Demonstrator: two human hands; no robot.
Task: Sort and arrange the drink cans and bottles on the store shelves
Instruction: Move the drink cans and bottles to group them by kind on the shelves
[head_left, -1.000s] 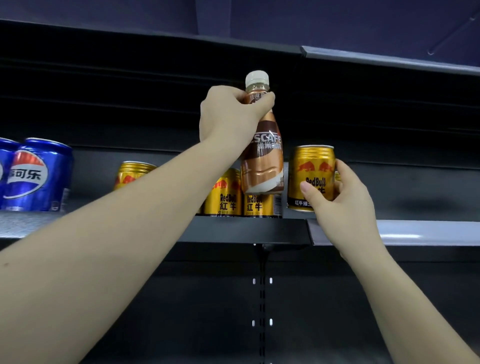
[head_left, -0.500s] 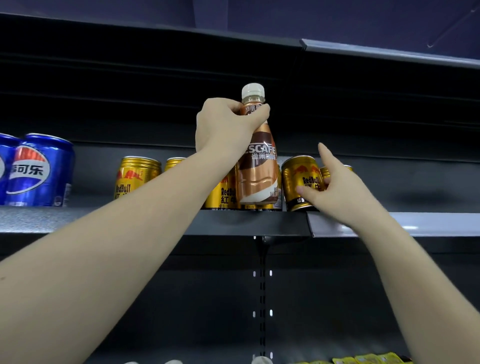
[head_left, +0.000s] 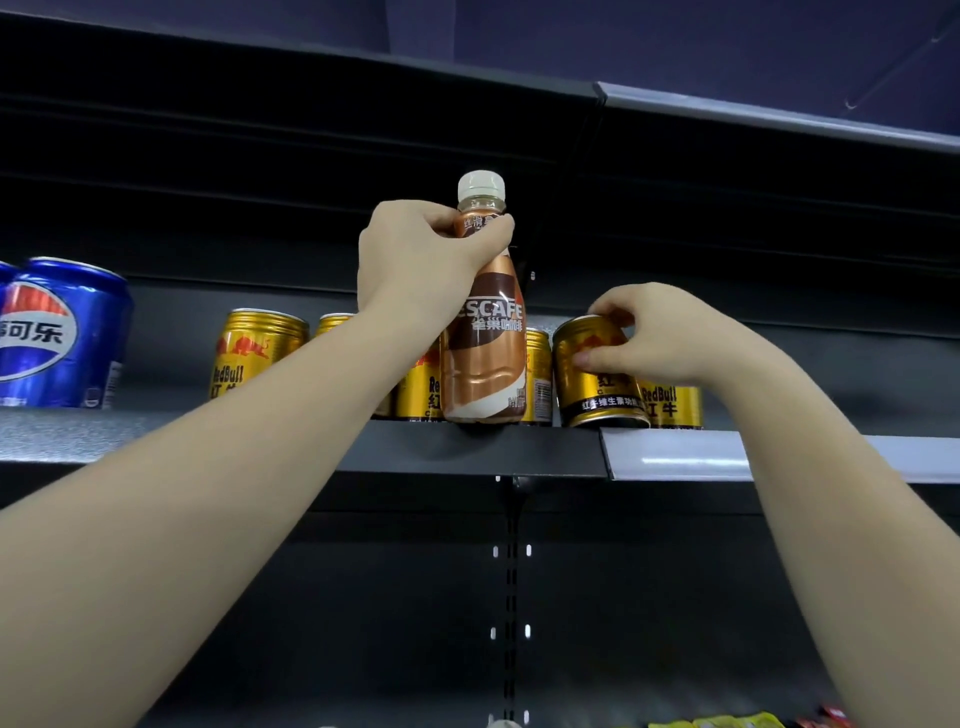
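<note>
Left hand: the left hand (head_left: 421, 260) is wrapped round the neck of the bottle (head_left: 485, 358), just under the white cap (head_left: 481, 185); fingers and thumb are curled tight on it.
Bottle: a brown coffee bottle, held upright, its base set on the front edge of the shelf (head_left: 467, 449), in front of a row of gold cans.
Right hand: the right hand (head_left: 670, 332) is closed on the tilted can (head_left: 592, 379); the thumb is laid across the can's front and the fingers are curled over its top rim.
Tilted can: a gold can, leaned over to the left, its lower edge on the shelf, just right of the bottle.
Right can: 1 upright gold can (head_left: 672, 405) is seen just behind and right of the tilted can, partly hidden by the wrist.
Middle cans: gold cans (head_left: 537, 374) are lined up behind the bottle, mostly hidden by it and by the left arm.
Left can: 1 gold can (head_left: 254, 353) is stood left of the arm, with another partly seen behind it.
Blue cans: 2 blue cans (head_left: 57, 332) are stood at the far left of the shelf, well apart from the bottle.
Lower right: yellow packets (head_left: 727, 721) are glimpsed at the bottom edge.
</note>
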